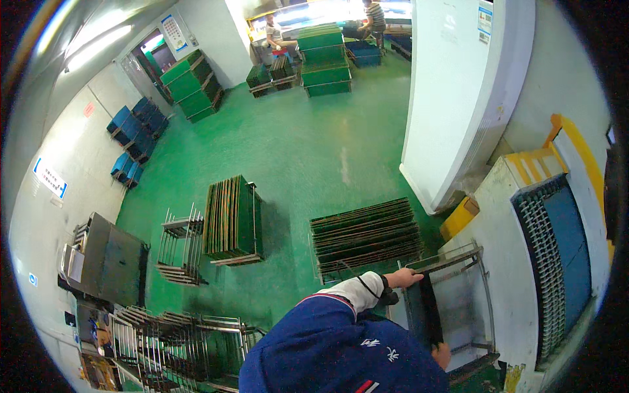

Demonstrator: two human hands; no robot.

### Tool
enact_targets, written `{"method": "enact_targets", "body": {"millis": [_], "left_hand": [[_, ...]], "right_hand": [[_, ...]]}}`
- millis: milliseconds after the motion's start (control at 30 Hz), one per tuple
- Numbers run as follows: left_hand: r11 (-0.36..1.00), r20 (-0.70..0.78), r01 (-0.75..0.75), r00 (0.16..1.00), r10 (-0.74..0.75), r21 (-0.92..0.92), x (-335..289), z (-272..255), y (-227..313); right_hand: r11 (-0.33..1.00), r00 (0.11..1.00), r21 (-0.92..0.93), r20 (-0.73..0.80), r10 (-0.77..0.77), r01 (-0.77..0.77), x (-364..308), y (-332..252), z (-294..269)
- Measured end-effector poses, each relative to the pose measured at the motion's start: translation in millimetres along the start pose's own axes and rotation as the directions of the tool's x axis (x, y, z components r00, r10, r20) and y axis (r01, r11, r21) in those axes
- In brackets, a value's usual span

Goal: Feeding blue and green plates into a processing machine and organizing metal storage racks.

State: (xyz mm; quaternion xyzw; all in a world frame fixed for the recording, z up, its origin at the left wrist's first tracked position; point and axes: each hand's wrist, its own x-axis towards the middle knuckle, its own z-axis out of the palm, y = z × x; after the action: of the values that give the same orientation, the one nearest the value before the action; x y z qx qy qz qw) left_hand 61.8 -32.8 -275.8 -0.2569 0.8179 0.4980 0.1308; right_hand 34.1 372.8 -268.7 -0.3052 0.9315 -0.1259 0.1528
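My left hand (404, 278), in a white sleeve, is closed at the far end of a dark, thin panel (429, 308). At the panel's near end is my right hand (441, 355), partly hidden by my blue top; its fingers appear curled on the edge. The panel stands on edge inside a metal frame rack (485, 288), between my body and a large white machine (485, 229). Just left of my left hand, a rack of dark green panels (367, 236) rests on the floor.
Another stack of green panels (232, 219) and bare metal racks (180, 245) stand to the left. More metal racks (177, 347) crowd the lower left. On the machine's side is a chain-like conveyor (544, 262). Two people (373, 19) sit or stand at a lit bench far back.
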Motion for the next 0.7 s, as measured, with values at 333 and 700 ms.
{"method": "enact_targets", "body": {"millis": [333,700], "left_hand": [[0.999,0.001,-0.008,1.000,0.008,-0.044,-7.9,-2.5,1.6],[0.986,0.059,0.079,0.996,-0.071,-0.148,-12.5,-10.2,22.4]], "right_hand": [[0.999,0.989,-0.054,0.145,0.001,0.007,8.1,14.8,10.9],[0.988,0.970,0.016,-0.193,-0.150,0.156,-2.2,-10.0,-39.5]]}}
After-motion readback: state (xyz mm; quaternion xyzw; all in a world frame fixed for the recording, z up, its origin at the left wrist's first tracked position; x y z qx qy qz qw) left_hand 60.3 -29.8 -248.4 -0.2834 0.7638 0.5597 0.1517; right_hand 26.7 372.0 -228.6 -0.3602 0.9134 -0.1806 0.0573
